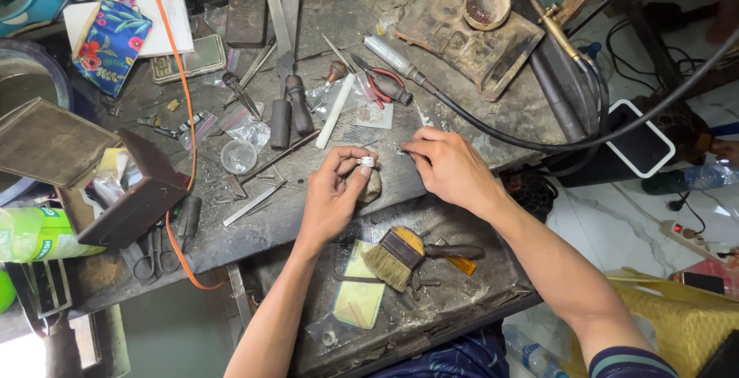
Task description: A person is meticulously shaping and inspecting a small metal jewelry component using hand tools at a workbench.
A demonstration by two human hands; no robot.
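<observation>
Ring point(367, 162), silver, pinched between thumb and fingertips of the left hand point(336, 193) over the bench edge; right hand point(446, 164) closed narrowly on a thin tool whose tip lies just beside it (fine work on the band, by appearance). Nearby: brush point(400, 256) in the drawer below, red-handled pliers point(377, 81), files point(286, 112), black hose point(554, 143) crossing behind the right hand.

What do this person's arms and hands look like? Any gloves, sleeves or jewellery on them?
Both hands are bare, with no gloves: the left hand and the right hand show no rings, watch or bracelet that I can make out. Both forearms are uncovered. Only at the right upper arm does clothing appear, the edge of a dark short sleeve with thin pale stripes. No sleeve shows on the left arm.
</observation>
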